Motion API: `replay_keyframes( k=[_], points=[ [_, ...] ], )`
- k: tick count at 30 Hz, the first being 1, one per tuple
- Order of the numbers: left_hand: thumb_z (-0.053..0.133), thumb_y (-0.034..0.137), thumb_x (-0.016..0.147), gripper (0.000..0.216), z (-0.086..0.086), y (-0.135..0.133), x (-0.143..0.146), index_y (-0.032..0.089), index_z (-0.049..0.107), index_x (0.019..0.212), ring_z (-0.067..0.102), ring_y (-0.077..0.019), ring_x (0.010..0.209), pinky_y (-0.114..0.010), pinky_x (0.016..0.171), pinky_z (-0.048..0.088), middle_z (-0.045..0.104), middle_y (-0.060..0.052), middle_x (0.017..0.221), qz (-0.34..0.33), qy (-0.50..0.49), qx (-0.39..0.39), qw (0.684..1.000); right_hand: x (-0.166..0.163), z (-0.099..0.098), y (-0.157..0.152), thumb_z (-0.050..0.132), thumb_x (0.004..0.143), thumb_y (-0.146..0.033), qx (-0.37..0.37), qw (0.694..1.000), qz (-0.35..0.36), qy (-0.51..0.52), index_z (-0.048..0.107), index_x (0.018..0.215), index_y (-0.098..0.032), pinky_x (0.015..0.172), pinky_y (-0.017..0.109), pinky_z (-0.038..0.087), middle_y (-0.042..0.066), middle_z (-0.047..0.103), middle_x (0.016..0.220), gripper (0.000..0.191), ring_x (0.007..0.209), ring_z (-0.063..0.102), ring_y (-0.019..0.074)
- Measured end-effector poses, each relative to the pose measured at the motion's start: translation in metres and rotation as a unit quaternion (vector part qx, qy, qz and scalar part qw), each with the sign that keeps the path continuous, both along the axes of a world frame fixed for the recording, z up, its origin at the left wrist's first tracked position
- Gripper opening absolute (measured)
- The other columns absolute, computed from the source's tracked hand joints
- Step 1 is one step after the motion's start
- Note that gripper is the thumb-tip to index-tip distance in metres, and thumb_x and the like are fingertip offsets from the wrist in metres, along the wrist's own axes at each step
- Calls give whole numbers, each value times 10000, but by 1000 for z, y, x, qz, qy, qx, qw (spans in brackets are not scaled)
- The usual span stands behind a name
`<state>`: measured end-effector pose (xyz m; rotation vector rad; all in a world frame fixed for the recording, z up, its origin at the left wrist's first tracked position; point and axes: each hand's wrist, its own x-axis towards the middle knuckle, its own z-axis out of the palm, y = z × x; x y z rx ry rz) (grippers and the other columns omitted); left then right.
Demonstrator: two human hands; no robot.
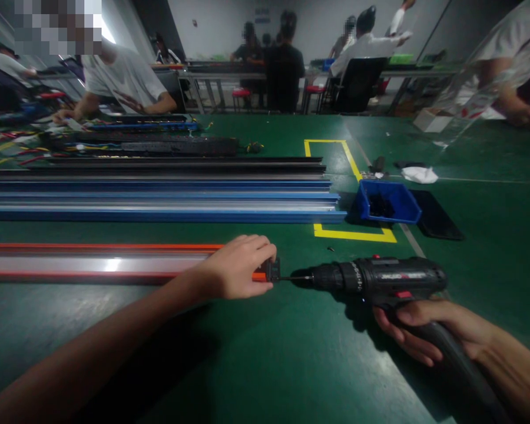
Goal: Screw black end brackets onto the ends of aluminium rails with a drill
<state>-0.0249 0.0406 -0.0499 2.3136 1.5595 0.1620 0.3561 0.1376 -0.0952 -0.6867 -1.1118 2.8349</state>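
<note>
My left hand [241, 266] is closed over the right end of a long orange profile [115, 265] that lies flat on the green table. A small black end cap [272, 270] sits at that end, by my fingertips. In my right hand [428, 330] is a black cordless drill [380, 280], lying level and pointing left. Its thin bit [294, 278] reaches to the end cap; whether it sits in a screw is too small to tell. A small dark screw [331, 248] lies on the table just above the bit.
Several blue and black profiles [159, 215] lie beyond the orange one. A blue bin [388, 203] with small black parts stands at their right, beside a dark flat tablet-like thing [439, 218]. Yellow tape [353, 234] marks the table. People sit across it, one with wired strips [159, 144].
</note>
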Motion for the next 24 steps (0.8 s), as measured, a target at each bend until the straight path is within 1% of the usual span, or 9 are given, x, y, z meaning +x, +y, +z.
replay_keyframes(
  k=[6,12,20,24],
  points=[
    [708,368,853,293,2,0,1,182,587,1043,551,-246,989,-402,883,420,581,-60,1067,1,1,0,1000,-1,3,-1,694,864,-279,6,1000,6,9,769,983,-79,517,183,570,66,691,812,244,441,544,33],
    [716,369,850,286,3,0,2,187,581,1024,551,-240,979,-387,864,416,582,-53,1062,6,4,-4,1000,0,1,0,690,857,-254,3,1000,1,14,763,1001,-75,520,184,568,71,693,845,242,454,553,35],
    [712,387,855,293,2,0,1,192,580,1030,550,-238,982,-378,862,409,579,-49,1059,5,0,0,1000,0,1,-1,683,864,-257,7,1000,-6,11,751,976,-71,514,183,560,56,670,816,228,437,521,29],
    [716,382,849,294,0,1,0,191,578,1024,550,-236,975,-377,862,409,579,-50,1052,2,-2,6,1000,1,1,-1,693,859,-263,7,1000,-5,7,756,960,-74,513,184,562,54,671,794,223,433,531,36]
  ],
)
